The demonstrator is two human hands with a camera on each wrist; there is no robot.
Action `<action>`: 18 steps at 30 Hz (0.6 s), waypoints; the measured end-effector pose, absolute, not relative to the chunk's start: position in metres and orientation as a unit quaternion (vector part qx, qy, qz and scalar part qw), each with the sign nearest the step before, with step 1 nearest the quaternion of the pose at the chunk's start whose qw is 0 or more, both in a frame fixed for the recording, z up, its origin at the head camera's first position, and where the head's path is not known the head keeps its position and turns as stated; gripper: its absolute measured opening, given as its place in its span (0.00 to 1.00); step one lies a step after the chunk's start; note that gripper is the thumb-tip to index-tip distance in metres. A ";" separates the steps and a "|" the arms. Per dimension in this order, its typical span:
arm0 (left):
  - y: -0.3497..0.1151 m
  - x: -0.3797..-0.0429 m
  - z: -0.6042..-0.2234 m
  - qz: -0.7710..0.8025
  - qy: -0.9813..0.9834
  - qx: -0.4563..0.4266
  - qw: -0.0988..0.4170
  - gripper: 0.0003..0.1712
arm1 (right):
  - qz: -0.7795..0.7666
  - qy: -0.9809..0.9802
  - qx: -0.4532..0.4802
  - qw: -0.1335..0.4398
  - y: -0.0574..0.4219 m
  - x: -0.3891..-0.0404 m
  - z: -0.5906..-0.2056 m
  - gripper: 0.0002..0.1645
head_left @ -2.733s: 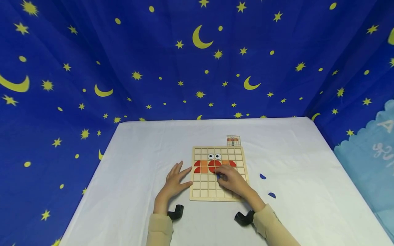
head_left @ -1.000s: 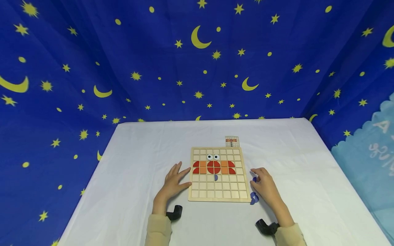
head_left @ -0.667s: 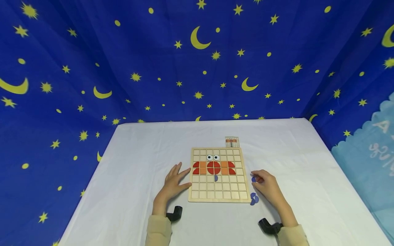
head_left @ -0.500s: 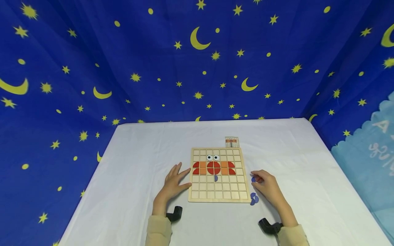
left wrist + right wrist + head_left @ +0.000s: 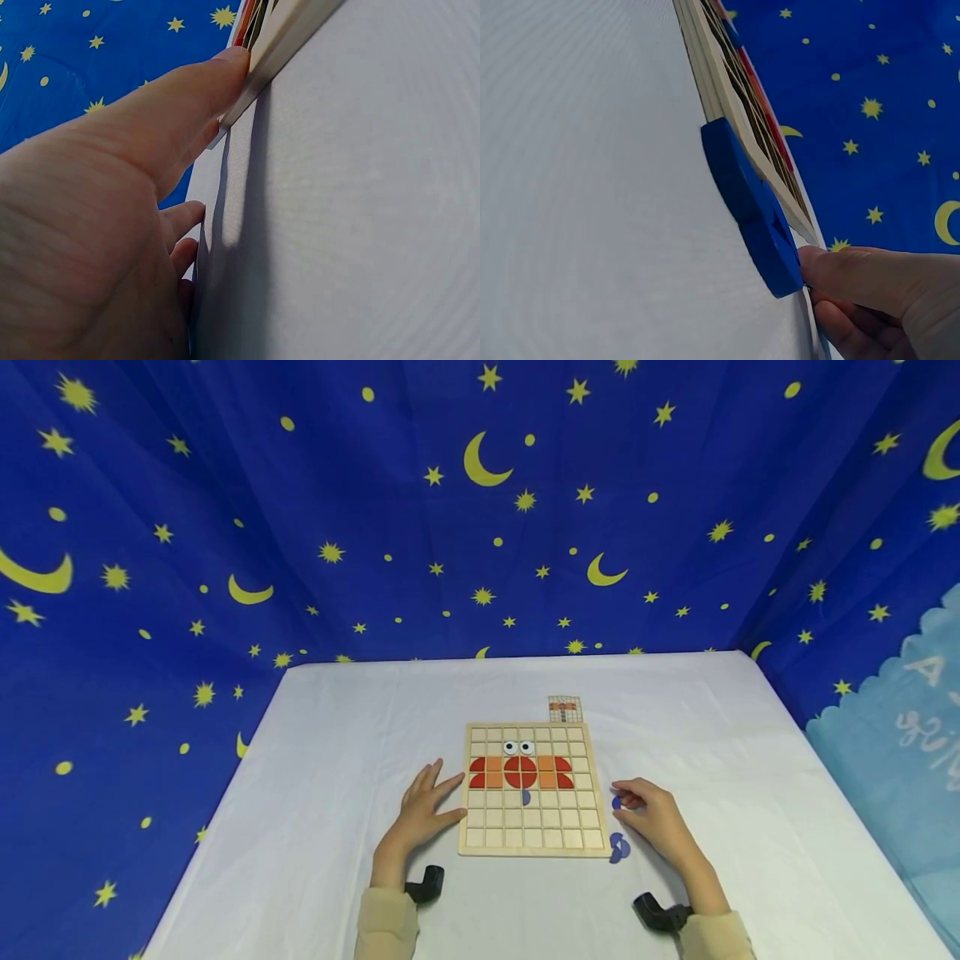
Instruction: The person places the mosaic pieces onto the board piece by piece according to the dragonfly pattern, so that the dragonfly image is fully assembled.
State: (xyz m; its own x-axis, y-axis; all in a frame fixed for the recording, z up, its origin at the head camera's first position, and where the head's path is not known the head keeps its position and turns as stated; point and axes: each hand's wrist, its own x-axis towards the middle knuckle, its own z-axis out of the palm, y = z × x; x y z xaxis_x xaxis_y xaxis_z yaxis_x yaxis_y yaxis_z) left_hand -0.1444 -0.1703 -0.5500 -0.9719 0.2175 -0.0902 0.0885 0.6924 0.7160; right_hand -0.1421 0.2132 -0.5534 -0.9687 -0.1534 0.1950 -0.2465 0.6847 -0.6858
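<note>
A wooden grid board [image 5: 513, 852] lies on the table with flat pieces set in it. They form red quarter shapes [image 5: 512, 775], orange squares [image 5: 546, 764], two white eye pieces [image 5: 519, 747] and one blue half-circle [image 5: 526, 797] below the red circle. My left hand [image 5: 422, 814] rests with spread fingers at the board's left edge, its thumb touching the side in the left wrist view. Right of the board, my right hand [image 5: 651, 814] pinches a blue half-circle [image 5: 617, 802] between thumb and fingers, partly hidden. Blue pieces [image 5: 742, 202] lie against the board's near right corner.
A small picture card [image 5: 565, 708] with a similar pattern lies against the board's far edge. The white cloth [image 5: 360, 718] covers the table, and a blue star-patterned curtain [image 5: 420, 518] stands behind it. Black wrist devices [image 5: 427, 884] sit on both forearms.
My right hand has moved off the board to its right side, leaving a blue half-circle in the grid. Loose blue pieces now sit by the board's corner. My left hand has stayed put.
</note>
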 end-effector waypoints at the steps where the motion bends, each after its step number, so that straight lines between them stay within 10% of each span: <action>1: -0.170 -0.145 -0.550 0.383 0.916 0.083 0.085 0.35 | 0.382 -0.915 0.110 0.064 0.213 -0.142 -0.554 0.24; 18: -0.170 -0.144 -0.550 0.384 0.915 0.085 0.085 0.35 | 0.374 -0.903 0.170 0.125 0.200 -0.143 -0.554 0.20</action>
State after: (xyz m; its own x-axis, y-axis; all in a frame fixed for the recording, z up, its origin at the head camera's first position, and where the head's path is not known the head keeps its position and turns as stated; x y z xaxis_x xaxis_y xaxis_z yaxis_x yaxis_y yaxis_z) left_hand -0.1445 -0.1700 -0.5502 -0.9711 0.2212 -0.0894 0.0910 0.6899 0.7181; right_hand -0.1428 0.2002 -0.5536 -0.9109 -0.2134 0.3532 -0.4005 0.6628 -0.6327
